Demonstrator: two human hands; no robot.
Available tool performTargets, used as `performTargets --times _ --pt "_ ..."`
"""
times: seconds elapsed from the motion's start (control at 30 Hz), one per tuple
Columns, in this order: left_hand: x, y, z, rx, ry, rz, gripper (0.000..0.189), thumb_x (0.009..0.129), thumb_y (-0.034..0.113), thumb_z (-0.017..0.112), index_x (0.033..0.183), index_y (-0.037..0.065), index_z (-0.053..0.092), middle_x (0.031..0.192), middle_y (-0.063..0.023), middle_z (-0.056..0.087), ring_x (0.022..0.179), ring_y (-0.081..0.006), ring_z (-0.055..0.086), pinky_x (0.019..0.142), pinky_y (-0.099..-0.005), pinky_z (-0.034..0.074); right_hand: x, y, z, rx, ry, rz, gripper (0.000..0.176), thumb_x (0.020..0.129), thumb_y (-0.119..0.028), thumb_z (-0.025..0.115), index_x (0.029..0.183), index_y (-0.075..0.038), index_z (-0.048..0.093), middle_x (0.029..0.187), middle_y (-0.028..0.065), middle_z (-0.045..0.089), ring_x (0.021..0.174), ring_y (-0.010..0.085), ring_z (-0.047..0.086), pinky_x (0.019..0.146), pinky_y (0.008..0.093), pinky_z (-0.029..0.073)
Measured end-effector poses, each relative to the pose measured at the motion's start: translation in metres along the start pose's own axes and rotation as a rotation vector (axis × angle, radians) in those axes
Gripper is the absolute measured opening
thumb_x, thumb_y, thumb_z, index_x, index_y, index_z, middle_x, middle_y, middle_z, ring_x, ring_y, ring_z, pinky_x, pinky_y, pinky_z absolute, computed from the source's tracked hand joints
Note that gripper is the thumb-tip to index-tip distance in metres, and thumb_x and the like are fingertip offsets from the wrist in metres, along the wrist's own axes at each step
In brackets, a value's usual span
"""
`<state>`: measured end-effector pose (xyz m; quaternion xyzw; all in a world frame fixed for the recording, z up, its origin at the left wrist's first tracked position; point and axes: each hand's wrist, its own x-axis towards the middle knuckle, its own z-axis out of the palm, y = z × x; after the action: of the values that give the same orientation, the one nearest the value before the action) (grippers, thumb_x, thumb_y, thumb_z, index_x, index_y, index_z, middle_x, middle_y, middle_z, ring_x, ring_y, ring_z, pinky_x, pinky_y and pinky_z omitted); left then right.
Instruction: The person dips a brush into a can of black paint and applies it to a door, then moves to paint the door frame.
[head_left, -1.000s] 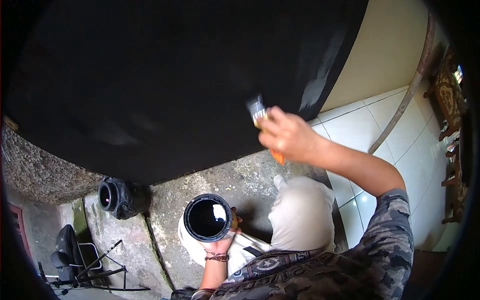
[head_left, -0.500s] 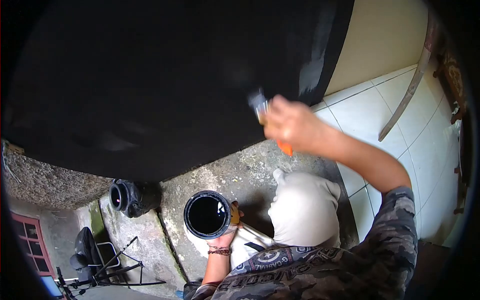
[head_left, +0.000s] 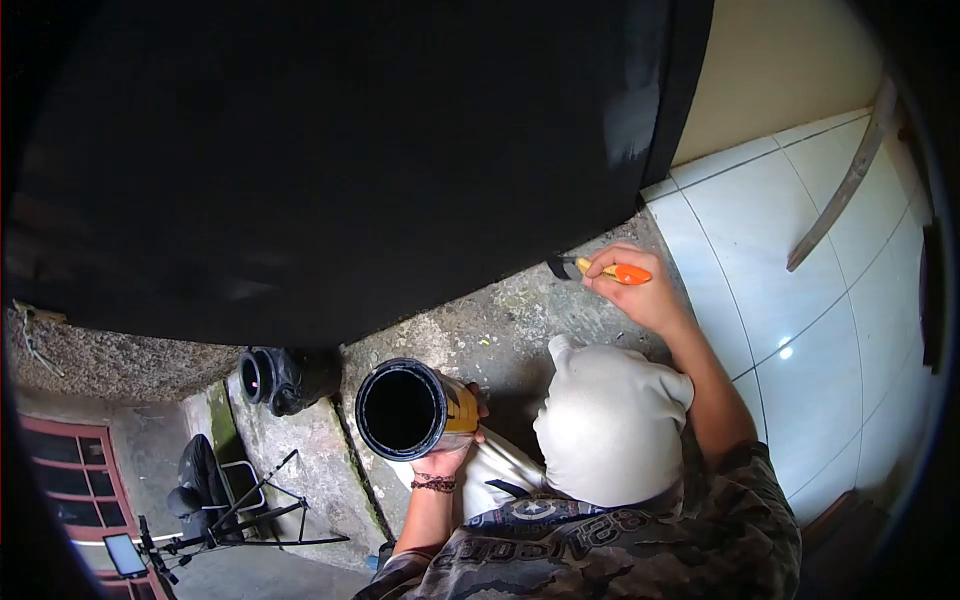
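Note:
My right hand (head_left: 632,290) grips a paintbrush (head_left: 631,274) by its orange-tipped handle. The dark bristles lie right at the lower edge of a black-painted wall (head_left: 350,180), above the rough concrete strip. In my left hand (head_left: 445,462) is a paint can (head_left: 461,410) with a yellow label, held from below and behind. Its open mouth faces me, and inside and rim are black. A thinner grey-black patch (head_left: 632,120) shows near the wall's right edge. My knee in light trousers (head_left: 610,425) lies between the two hands.
Stained concrete (head_left: 520,310) runs below the wall, with white floor tiles (head_left: 800,300) to the right. A curved wooden piece (head_left: 850,190) stands over them. At lower left are a black container (head_left: 290,380), a dark metal-framed object (head_left: 235,500) and a red-framed window (head_left: 75,475).
My right hand has moved down and right, bringing the brush from the wall's painted face to its bottom edge. The can has tilted, showing more of its label.

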<state>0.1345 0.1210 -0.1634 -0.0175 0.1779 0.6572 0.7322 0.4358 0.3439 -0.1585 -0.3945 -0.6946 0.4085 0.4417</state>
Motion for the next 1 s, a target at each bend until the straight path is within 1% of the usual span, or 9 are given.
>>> performTargets --times 0.17,0.3,0.43,0.63,0.77,0.83,0.9,0.97,1.0 --pt "0.016 -0.003 -0.003 -0.073 -0.083 0.009 0.082 0.088 0.069 0.055 0.152 0.021 0.041 0.146 -0.0345 0.04 0.116 -0.0584 0.052 0.076 -0.0676 0.057 0.077 -0.118 -0.021 0.031 -0.053 -0.536 0.011 0.078 -0.001 0.074 0.089 -0.003 0.072 0.096 0.0156 0.07 0.088 0.0268 0.07 0.076 0.0338 0.055" --pt "0.022 -0.008 -0.002 -0.002 -0.066 0.028 0.081 0.089 0.071 0.051 0.151 0.02 0.042 0.143 -0.034 0.046 0.111 -0.0546 0.058 0.07 -0.0592 0.057 0.142 -0.205 -0.026 -0.239 -0.269 -0.962 0.012 0.077 -0.005 0.073 0.088 -0.006 0.07 0.085 0.0083 0.069 0.082 0.0254 0.07 0.071 0.034 0.055" --pt "0.019 -0.014 -0.004 -0.036 -0.06 0.015 0.073 0.091 0.066 0.052 0.141 0.012 0.053 0.143 -0.0306 0.048 0.113 -0.0543 0.057 0.07 -0.059 0.056 0.17 -0.251 -0.039 -0.531 0.041 -1.166 0.023 0.071 0.006 0.077 0.09 -0.006 0.071 0.097 0.0111 0.072 0.086 0.0235 0.072 0.075 0.029 0.058" --pt "0.018 -0.017 -0.005 -0.144 -0.123 0.022 0.073 0.091 0.065 0.053 0.141 0.013 0.052 0.144 -0.0327 0.045 0.114 -0.0569 0.056 0.07 -0.0632 0.056 0.158 -0.241 -0.029 -0.667 -0.178 -1.104 0.026 0.065 0.007 0.078 0.088 -0.005 0.071 0.1 0.0121 0.072 0.088 0.0259 0.071 0.075 0.0311 0.058" --pt "0.017 -0.015 -0.01 -0.142 -0.103 0.024 0.072 0.09 0.066 0.051 0.14 0.014 0.053 0.142 -0.0324 0.048 0.109 -0.0565 0.058 0.067 -0.0628 0.057 0.142 -0.248 -0.035 -0.649 0.34 -1.414 0.025 0.07 0.008 0.08 0.092 -0.003 0.073 0.105 0.0159 0.072 0.094 0.0288 0.072 0.08 0.035 0.059" --pt "0.014 -0.011 -0.015 -0.128 -0.063 0.037 0.073 0.09 0.066 0.052 0.14 0.013 0.052 0.14 -0.0317 0.05 0.107 -0.0551 0.06 0.066 -0.0617 0.057 0.122 -0.239 -0.021 -0.613 -0.016 -1.169 0.028 0.07 0.007 0.081 0.095 -0.003 0.074 0.104 0.0161 0.071 0.096 0.0289 0.072 0.08 0.0358 0.059" --pt "0.014 -0.009 -0.014 -0.142 -0.113 0.068 0.073 0.09 0.065 0.052 0.142 0.013 0.051 0.141 -0.0315 0.048 0.11 -0.0553 0.058 0.068 -0.0617 0.058 0.122 -0.214 -0.02 -0.664 -0.061 -1.058 0.029 0.071 0.008 0.079 0.097 -0.004 0.074 0.107 0.0158 0.07 0.099 0.0279 0.071 0.083 0.0346 0.058" --pt "0.011 -0.003 -0.011 -0.184 -0.163 0.094 0.073 0.091 0.064 0.053 0.143 0.013 0.049 0.144 -0.0316 0.046 0.115 -0.0564 0.055 0.071 -0.0635 0.058 0.126 -0.191 -0.04 -0.786 0.5 -1.268 0.028 0.08 0.005 0.074 0.105 -0.008 0.075 0.107 0.0133 0.07 0.094 0.0228 0.07 0.081 0.0313 0.057" --pt "0.007 0.0 -0.007 -0.165 -0.162 0.126 0.073 0.09 0.064 0.052 0.143 0.013 0.05 0.144 -0.031 0.046 0.113 -0.0554 0.056 0.071 -0.0628 0.057 0.12 -0.182 -0.036 -0.774 0.477 -1.272 0.028 0.08 0.005 0.074 0.105 -0.008 0.075 0.107 0.0133 0.07 0.094 0.0228 0.07 0.081 0.0313 0.057"
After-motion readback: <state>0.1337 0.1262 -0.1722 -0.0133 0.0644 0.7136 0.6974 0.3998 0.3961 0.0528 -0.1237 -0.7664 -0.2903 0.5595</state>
